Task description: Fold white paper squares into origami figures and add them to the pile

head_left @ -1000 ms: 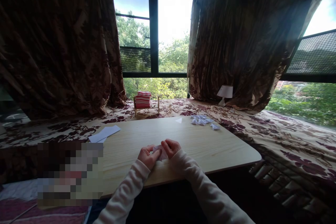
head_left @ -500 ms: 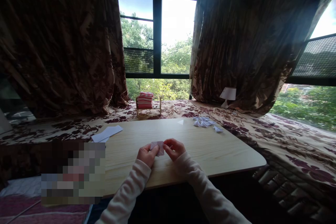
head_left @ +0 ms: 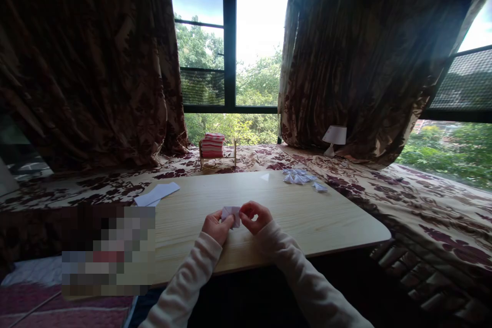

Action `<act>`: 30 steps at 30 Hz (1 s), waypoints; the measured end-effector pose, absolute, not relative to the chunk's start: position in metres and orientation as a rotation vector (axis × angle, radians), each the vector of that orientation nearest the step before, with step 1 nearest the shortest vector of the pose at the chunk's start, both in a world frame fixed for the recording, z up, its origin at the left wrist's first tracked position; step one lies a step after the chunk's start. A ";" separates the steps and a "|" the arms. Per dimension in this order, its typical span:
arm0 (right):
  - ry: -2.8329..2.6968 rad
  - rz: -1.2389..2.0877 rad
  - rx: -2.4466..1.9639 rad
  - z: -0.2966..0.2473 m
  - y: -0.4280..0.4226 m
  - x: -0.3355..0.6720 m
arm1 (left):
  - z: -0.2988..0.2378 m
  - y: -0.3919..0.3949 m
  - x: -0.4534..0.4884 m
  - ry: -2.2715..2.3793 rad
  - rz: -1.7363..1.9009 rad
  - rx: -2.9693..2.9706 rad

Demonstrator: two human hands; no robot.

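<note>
Paper sheets [head_left: 157, 195] lay far left on the table [head_left: 326, 225], folded pieces [head_left: 298, 179] far right. Worked paper [head_left: 227, 211] was between left hand [head_left: 216, 228] and right hand [head_left: 259, 219], near middle. Behind the table: cloth stack [head_left: 212, 146] sat in a rack [head_left: 235, 155], lamp [head_left: 335, 135] stood farther right.

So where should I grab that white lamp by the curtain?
Probably by the narrow stem under its shade, coming from the table side: the wide shade overhangs the stem, and the curtain hangs close behind.
</note>
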State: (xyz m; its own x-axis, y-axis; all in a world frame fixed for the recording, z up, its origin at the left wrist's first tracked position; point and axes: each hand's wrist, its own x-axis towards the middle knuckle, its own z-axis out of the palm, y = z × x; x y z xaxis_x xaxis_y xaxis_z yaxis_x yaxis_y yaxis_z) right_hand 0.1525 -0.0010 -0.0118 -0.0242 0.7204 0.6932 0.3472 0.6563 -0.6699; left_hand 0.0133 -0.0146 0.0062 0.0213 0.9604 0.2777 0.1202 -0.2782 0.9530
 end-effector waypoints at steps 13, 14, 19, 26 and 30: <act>-1.848 -0.013 -0.945 -0.005 -0.011 0.156 | 0.007 -0.017 0.016 1.133 1.308 1.554; -1.864 -0.053 -0.954 -0.004 -0.013 0.156 | 0.006 -0.017 0.016 1.135 1.309 1.553; -1.916 -0.220 -0.955 -0.001 -0.016 0.156 | 0.004 -0.014 0.015 1.131 1.314 1.554; -1.956 -0.387 -0.900 0.001 -0.016 0.156 | 0.004 -0.014 0.015 1.132 1.318 1.533; -1.982 -0.403 -0.891 -0.001 -0.015 0.157 | 0.005 -0.014 0.015 1.135 1.326 1.514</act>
